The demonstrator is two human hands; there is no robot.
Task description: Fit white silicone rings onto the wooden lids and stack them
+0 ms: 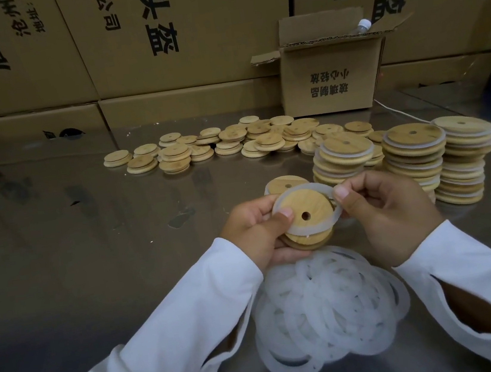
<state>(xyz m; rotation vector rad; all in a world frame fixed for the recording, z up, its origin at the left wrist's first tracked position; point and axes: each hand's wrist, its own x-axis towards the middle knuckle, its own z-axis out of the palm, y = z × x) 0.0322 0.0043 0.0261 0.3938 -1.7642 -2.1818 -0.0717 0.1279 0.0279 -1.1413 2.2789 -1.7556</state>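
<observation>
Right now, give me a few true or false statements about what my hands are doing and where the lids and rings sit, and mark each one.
1. The left hand holds a wooden lid. True.
2. The right hand lies flat and idle. False: it pinches the white ring at the lid's edge.
3. The pile of loose rings lies at the far end by the boxes. False: it lies close to the person, just below the hands.
4. Stacks of ringed lids stand to the right of the hands. True.
5. The small cardboard box is sealed. False: its flaps are open and a bottle shows inside.
</observation>
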